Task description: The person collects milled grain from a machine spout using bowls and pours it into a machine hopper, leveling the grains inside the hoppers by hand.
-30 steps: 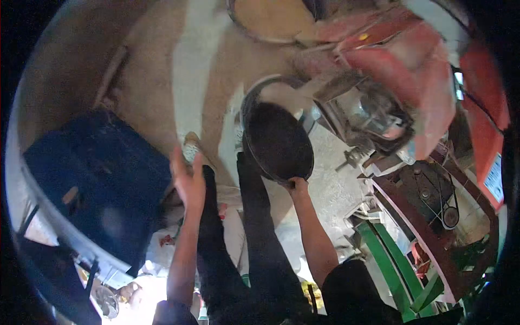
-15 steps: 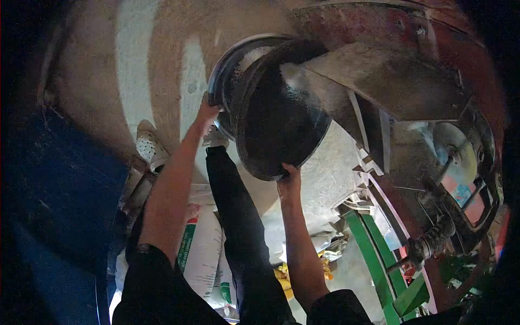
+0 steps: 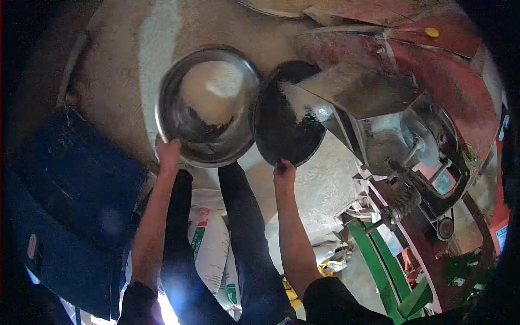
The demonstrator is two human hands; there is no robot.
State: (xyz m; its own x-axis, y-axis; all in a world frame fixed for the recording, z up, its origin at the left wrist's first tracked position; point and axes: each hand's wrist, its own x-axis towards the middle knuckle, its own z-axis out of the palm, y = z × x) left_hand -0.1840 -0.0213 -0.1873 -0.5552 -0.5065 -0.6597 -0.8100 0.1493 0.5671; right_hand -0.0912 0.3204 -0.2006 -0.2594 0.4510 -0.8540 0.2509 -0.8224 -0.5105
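Observation:
My left hand (image 3: pixel 169 153) grips the near left rim of a shiny metal basin (image 3: pixel 173 116). A mound of pale grain (image 3: pixel 208 89), perhaps rice, lies inside that basin. In my right hand (image 3: pixel 284 174) is the near rim of a dark round basin (image 3: pixel 276 127), fingers closed on its edge. This dark basin is tilted, its mouth beneath a metal chute (image 3: pixel 319 105), and pale material shows at its upper part. The two basins stand side by side, their rims close together.
A machine with a metal hopper (image 3: pixel 360 89), a spring (image 3: pixel 406 201) and a green frame (image 3: pixel 374 265) stands on the right. A dark blue panel (image 3: pixel 70 206) fills the left. White printed sacks (image 3: pixel 212 252) lie below, between my legs.
The metal basin has come out from behind the dark basin, leftward, with my left hand, and its grain now shows. The dark basin stays under the chute in my right hand.

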